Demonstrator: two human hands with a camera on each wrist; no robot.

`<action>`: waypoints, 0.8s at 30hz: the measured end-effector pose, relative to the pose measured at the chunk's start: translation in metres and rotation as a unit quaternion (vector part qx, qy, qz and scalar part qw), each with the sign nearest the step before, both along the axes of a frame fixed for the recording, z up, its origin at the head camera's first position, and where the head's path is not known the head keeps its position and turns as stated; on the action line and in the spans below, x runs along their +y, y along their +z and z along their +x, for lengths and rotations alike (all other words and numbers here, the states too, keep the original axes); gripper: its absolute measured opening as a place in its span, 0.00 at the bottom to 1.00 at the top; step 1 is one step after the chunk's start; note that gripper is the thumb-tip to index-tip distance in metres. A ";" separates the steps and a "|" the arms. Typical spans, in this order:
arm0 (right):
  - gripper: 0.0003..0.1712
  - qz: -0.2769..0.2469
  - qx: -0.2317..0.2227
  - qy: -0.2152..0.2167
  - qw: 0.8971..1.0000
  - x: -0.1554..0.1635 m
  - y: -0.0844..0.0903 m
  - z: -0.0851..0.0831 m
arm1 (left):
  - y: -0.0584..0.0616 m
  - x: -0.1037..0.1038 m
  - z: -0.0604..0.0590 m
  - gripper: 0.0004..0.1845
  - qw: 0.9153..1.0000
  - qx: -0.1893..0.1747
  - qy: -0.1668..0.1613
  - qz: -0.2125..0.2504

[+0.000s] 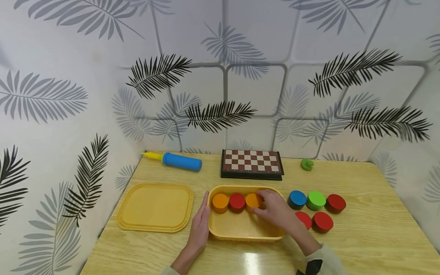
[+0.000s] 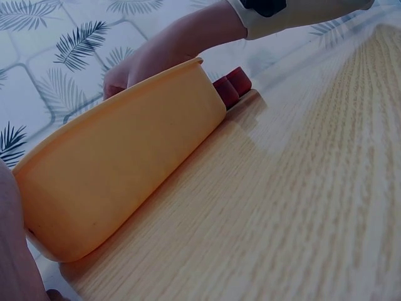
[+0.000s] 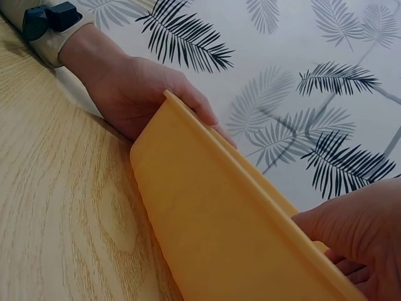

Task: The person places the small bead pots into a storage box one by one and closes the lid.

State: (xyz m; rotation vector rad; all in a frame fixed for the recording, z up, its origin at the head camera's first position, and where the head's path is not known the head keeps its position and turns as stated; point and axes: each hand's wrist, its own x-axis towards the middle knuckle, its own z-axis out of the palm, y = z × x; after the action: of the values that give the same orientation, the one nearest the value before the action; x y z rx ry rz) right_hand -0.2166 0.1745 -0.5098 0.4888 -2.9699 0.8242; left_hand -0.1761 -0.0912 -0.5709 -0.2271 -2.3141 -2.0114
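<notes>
Head view: a yellow tub (image 1: 240, 229) is sitting on the wooden table (image 1: 361, 236), just right of its flat yellow lid (image 1: 154, 206), the 2 apart.

Left hand (image 1: 199, 225) is lying flat against the tub's left outer wall, fingers straight and together, gripping nothing. The right wrist view is showing the same hand (image 3: 144, 94) pressed along that wall (image 3: 213, 226).

Right hand (image 1: 275, 212) is reaching inside the tub, fingers curled down over an orange disc (image 1: 252, 199) at the back wall. Fingertips are touching the disc; whether they are pinching it, cannot tell. In the left wrist view the hand (image 2: 169, 50) is dipping over the far rim, the tub wall (image 2: 119, 169) hiding the fingers.

Inside the tub, 3 discs are standing in a row along the back: orange (image 1: 220, 201), red (image 1: 237, 201), then the orange one under the right hand.

Outside, just right of the tub, 5 discs are waiting in 2 rows: blue (image 1: 297, 198), green (image 1: 316, 199), red (image 1: 335, 202) behind; 2 red (image 1: 304, 218) (image 1: 322, 221) in front, the nearer partly hidden by the right wrist.

Along the table's back edge: a blue pump with yellow tip (image 1: 180, 161), a folded chessboard (image 1: 252, 163), a small green toy (image 1: 307, 164). Leaf-print wall (image 1: 103, 95) is surrounding the table.
</notes>
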 end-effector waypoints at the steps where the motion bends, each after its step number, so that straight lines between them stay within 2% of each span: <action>1: 0.21 -0.006 0.003 -0.001 1.000 0.001 0.001 0.001 | 0.000 0.000 0.000 0.29 1.000 0.000 -0.001 0.000; 4: 0.21 -0.033 0.021 -0.009 0.999 0.005 0.006 0.007 | 0.000 0.001 0.000 0.29 1.000 -0.001 -0.002 -0.001; 7: 0.24 -0.062 0.061 -0.014 0.996 0.014 0.010 0.012 | 0.000 0.001 0.000 0.29 1.000 0.001 -0.003 -0.004; 9: 0.27 -0.079 0.101 -0.015 0.992 0.023 0.009 0.013 | 0.000 0.001 -0.001 0.29 1.000 0.002 -0.002 -0.005; 13: 0.24 -0.118 0.156 -0.027 0.980 0.048 0.006 0.013 | 0.000 0.001 -0.002 0.29 1.000 0.002 -0.003 -0.006; 20: 0.26 -0.162 0.194 -0.105 0.962 0.102 -0.003 0.019 | 0.000 0.001 -0.001 0.28 1.000 0.002 -0.004 -0.008; 24: 0.27 -0.189 0.186 -0.160 0.951 0.133 -0.008 0.025 | -0.002 0.000 0.000 0.28 1.000 -0.001 -0.003 -0.009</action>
State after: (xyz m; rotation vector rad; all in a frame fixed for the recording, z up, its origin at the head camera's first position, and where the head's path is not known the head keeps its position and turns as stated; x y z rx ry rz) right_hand -0.1918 0.3073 -0.5179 0.1190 -2.3804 1.0855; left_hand -0.1761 -0.0909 -0.5725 -0.2333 -2.3351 -1.9953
